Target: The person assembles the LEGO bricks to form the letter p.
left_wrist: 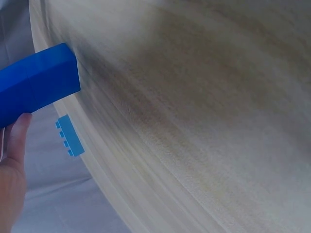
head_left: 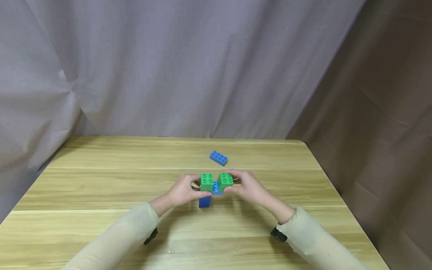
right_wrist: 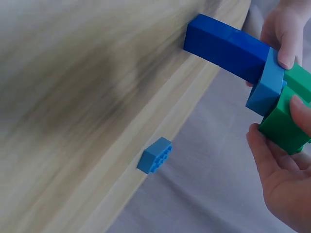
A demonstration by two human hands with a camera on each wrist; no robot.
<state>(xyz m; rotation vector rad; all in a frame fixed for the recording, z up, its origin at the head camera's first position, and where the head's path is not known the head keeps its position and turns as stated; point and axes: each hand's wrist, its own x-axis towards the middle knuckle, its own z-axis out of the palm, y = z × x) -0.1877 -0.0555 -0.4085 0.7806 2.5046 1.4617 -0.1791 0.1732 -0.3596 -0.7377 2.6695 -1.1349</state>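
My left hand (head_left: pixel 183 190) grips a small stack of toy building bricks at its upper end. The stack has dark blue bricks (right_wrist: pixel 226 46) below, a lighter blue brick (right_wrist: pixel 268 85) across them, and a green brick (head_left: pixel 207 182) on its left part. Between thumb and fingers, my right hand (head_left: pixel 248 187) pinches another green brick (head_left: pixel 225 180). That one sits tilted at the right part of the lighter blue brick, right at its studs. In the left wrist view, the dark blue column hides the other bricks.
A loose blue brick (head_left: pixel 218 158) with studs up lies on the wooden table (head_left: pixel 101 187) beyond the hands. Grey curtains (head_left: pixel 189 67) hang behind the table's far edge, and a darker brown one (head_left: pixel 381 93) along its right side.
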